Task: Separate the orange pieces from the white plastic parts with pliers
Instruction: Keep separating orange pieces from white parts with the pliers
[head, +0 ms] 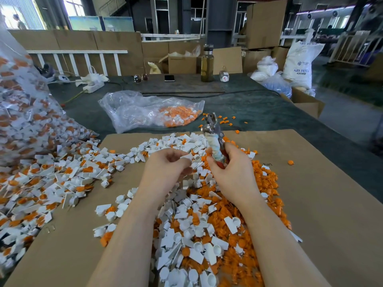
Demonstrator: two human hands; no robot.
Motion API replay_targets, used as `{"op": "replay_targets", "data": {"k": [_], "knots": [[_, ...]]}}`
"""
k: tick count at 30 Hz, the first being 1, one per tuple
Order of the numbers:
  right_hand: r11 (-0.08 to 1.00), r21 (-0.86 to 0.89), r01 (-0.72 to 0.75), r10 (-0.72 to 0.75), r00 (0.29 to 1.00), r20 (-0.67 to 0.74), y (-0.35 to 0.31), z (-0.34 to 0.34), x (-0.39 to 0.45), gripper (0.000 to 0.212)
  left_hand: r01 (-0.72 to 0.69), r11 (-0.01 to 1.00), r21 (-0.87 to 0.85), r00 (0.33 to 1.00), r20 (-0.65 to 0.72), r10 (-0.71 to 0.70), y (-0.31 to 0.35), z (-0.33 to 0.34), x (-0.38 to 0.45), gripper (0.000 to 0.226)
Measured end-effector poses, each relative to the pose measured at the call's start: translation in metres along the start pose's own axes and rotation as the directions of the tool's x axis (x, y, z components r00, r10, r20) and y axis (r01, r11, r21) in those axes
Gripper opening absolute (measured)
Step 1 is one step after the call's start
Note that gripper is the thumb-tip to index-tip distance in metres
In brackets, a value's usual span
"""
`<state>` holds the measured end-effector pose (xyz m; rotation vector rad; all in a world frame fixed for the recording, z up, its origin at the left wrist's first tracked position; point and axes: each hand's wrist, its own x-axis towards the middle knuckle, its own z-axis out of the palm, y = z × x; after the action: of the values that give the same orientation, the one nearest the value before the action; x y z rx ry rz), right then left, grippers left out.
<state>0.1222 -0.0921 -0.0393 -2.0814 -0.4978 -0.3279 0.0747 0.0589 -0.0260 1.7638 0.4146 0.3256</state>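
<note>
Pliers up, next white part in hand

Right hand [232, 170] grips the pliers [214, 137]; left hand [165, 166] fingers pinch a white part [186, 157] just beside them. Loose pinch could drop it back into the pile.

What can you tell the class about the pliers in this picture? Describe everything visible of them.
The pliers have a shiny metal head pointing up and away from the person, tilted slightly left. Their handles are wrapped in worn whitish cloth or tape, with red showing at the lower end. The right hand holds them by the handles above the pile of white and orange pieces. Nothing shows at the tip; whether the head is open cannot be told.
</note>
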Motion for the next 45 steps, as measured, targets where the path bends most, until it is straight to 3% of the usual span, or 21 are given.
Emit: {"op": "replay_targets", "data": {"k": [15,29,45], "knots": [[0.998,-0.063,0.027,-0.031,0.997,-0.071,-0.002,0.004,-0.004,0.016,0.024,0.967,-0.254,1.0,0.021,-0.019,0.005,0.003,-0.004,0.01],[0.997,-0.079,0.011,-0.021,0.992,-0.126,-0.004,0.006,-0.005,0.017,-0.027,0.979,-0.201,0.999,-0.038,0.02,0.011,0.009,-0.01,0.011],[0.999,-0.047,0.003,-0.008,0.994,-0.108,-0.006,0.004,-0.005,0.017,-0.14,0.99,0.034,0.989,-0.051,0.142,0.015,0.013,-0.014,0.018]]}}
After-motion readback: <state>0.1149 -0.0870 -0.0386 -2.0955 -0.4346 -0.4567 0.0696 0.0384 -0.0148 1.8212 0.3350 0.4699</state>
